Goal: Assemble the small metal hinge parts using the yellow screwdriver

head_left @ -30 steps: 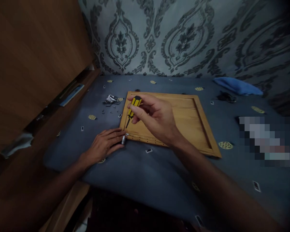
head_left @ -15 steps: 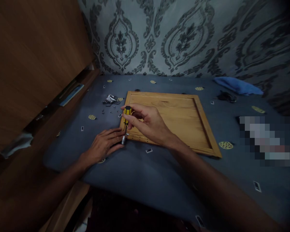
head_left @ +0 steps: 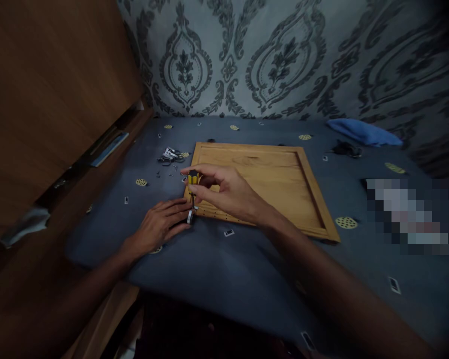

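A yellow-and-black screwdriver (head_left: 192,178) stands upright in my right hand (head_left: 224,188), its handle gripped between thumb and fingers. Its shaft points down at a small silver metal hinge (head_left: 190,216) on the near left corner of a framed wooden panel (head_left: 269,172). My left hand (head_left: 162,223) lies beside that corner, with the hinge between its thumb and fingers. The screwdriver's tip and any screw under it are too small to make out.
Metal hinges (head_left: 170,154) and several loose screws (head_left: 174,169) lie left of the panel. A blue cloth (head_left: 362,132) and a black object (head_left: 346,148) sit at the back right. A wooden cabinet (head_left: 60,75) borders the left side.
The screwdriver's handle has tipped slightly toward me and my right hand's fingers have shifted on it. My left hand stays at the hinge. The view has moved a little.
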A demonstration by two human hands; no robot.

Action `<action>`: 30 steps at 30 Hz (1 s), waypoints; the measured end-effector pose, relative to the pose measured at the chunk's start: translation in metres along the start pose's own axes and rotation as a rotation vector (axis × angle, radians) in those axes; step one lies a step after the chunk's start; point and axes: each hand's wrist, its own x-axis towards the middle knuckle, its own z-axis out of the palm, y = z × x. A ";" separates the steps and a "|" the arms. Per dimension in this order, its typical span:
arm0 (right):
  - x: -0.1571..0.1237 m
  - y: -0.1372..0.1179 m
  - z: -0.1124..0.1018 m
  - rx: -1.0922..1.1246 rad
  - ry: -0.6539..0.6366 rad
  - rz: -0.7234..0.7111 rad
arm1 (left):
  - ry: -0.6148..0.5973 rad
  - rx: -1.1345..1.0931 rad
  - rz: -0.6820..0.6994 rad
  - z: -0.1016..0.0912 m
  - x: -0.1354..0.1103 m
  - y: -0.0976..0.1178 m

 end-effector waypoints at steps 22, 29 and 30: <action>0.002 0.001 0.006 0.104 0.181 -0.007 | -0.018 -0.042 -0.018 0.002 -0.003 -0.003; 0.002 0.008 0.025 0.102 0.257 0.058 | -0.016 -0.025 -0.019 0.004 -0.004 -0.004; 0.002 0.009 0.026 0.092 0.259 0.065 | -0.013 -0.024 -0.016 0.004 -0.004 -0.004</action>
